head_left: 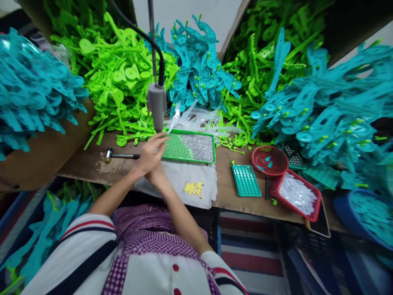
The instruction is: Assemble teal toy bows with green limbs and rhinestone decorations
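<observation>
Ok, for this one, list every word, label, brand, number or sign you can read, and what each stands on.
No readable words, brands, numbers or signs.
Grey hanging tool: no lettering that I can make out.
Cloth: a yellow cartoon print, a picture with no legible text.
Checked apron: a small coloured mark near its edge, too small and blurred to tell whether it holds letters.

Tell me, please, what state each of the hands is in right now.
Left hand: fingertips at a clear plastic piece; grip cannot be told.
Right hand: mostly hidden behind the left; cannot be told.
</observation>
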Tool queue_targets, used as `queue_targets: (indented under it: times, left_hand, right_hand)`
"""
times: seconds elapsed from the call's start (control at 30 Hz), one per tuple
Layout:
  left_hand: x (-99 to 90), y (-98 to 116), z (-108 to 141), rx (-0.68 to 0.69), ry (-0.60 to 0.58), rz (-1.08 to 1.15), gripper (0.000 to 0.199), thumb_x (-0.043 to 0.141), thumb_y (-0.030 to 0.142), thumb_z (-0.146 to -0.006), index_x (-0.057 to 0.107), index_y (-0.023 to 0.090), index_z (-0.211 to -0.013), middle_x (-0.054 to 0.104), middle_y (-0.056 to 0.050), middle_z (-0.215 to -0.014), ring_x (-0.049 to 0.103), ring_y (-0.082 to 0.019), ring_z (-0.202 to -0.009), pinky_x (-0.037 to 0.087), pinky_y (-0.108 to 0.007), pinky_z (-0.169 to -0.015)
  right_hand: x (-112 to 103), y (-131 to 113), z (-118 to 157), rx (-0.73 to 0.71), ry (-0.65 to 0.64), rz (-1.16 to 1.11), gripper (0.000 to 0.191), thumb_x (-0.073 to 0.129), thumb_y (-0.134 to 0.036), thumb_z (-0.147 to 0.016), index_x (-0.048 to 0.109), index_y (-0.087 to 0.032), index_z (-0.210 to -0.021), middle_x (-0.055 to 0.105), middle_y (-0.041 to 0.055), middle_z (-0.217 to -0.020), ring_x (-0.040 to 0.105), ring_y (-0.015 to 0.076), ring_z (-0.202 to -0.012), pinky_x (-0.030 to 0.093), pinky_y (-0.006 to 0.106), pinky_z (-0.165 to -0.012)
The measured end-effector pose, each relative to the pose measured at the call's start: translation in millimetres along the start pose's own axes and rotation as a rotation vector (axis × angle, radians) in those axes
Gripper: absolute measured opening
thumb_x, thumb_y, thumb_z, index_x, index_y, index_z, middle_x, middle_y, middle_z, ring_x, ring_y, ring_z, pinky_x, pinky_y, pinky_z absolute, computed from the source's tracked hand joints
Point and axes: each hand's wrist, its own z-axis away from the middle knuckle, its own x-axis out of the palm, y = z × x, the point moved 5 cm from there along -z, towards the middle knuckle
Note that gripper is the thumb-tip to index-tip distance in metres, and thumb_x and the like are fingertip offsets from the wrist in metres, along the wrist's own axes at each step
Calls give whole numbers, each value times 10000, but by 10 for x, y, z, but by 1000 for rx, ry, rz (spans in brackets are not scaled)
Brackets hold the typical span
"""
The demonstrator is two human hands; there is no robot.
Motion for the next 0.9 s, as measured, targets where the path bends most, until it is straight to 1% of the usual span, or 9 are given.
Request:
queue_targets:
  times: [0.1, 0.2, 0.37, 0.5, 0.6, 0.67, 0.73, 0.8, 0.9]
  left_hand:
    - [-577, -184, 581, -77, 424, 83, 141, 538, 263, -937, 660, 208, -980, 670, -58, -1034, 654, -196, -1010, 542, -388, -913]
    - [-701, -329, 1058, -115, 434, 64, 67, 593, 220, -898, 655, 206, -875, 665, -20, -875, 663, -166, -853, 555, -342, -813]
    - [-608, -291, 1536, -19, 348, -7, 111, 598, 123, -869, 646, 219, -899, 658, -12, -843, 663, -147, -782, 564, -300, -710]
    - [-719, -210, 1676, 20, 498, -25, 147, 646, 140, -818, 600, 217, -935, 613, -13, -877, 657, -151, -732, 576, -311, -654]
    - [-865, -281, 1658, -148, 819, 28, 169, 636, 241, -824, 549, 216, -967, 553, -5, -908, 603, -128, -642, 541, -299, -571]
    - [-827, -365, 1517, -278, 916, 86, 150, 586, 289, -856, 547, 214, -980, 544, 5, -879, 564, -113, -610, 513, -278, -557]
    - [-612, -461, 1221, -377, 769, 164, 150, 542, 317, -881, 579, 204, -972, 571, 3, -838, 564, -115, -621, 507, -259, -575]
    - [-248, -536, 860, -424, 468, 235, 201, 542, 340, -878, 624, 193, -987, 632, -29, -872, 603, -133, -684, 526, -255, -614]
    - [271, -581, 439, -414, 195, 220, 295, 517, 326, -883, 644, 186, -1110, 666, -93, -1001, 652, -184, -839, 561, -300, -731]
  right_hand:
    - [41, -52, -240, 24, -2, 132, 334, 394, -157, -977, 571, -128, -1259, 628, 144, -1292, 530, 253, -1216, 423, 404, -1001]
    - [66, -88, -390, -2, -82, 286, 294, 355, -172, -997, 597, -105, -1148, 642, 155, -1208, 540, 257, -1188, 429, 396, -960]
    - [-56, -186, -414, -52, -155, 369, 285, 324, -174, -1008, 556, -111, -1161, 642, 154, -1180, 654, 218, -985, 494, 354, -785]
    - [-319, -161, 61, 7, -196, 325, 298, 346, -309, -1022, 540, -169, -1199, 713, 111, -1059, 695, 217, -824, 486, 315, -624]
    - [-528, 19, 692, 102, -190, 280, 328, 403, -450, -1001, 602, -220, -1124, 745, 82, -1016, 712, 215, -810, 480, 294, -634]
    - [-646, 221, 1151, 222, -127, 204, 330, 434, -487, -983, 638, -253, -1096, 761, 53, -1006, 725, 222, -844, 497, 294, -663]
    - [-768, 465, 1564, 366, -14, 111, 325, 458, -491, -970, 665, -274, -1096, 769, 39, -1031, 731, 221, -898, 524, 298, -721]
    - [-922, 728, 1881, 515, 101, 63, 343, 451, -484, -966, 687, -276, -1103, 770, 42, -1054, 733, 216, -912, 542, 302, -769]
    - [-1268, 1092, 2119, 681, 188, 159, 391, 423, -459, -969, 705, -246, -1135, 756, 72, -1115, 724, 230, -976, 544, 312, -816]
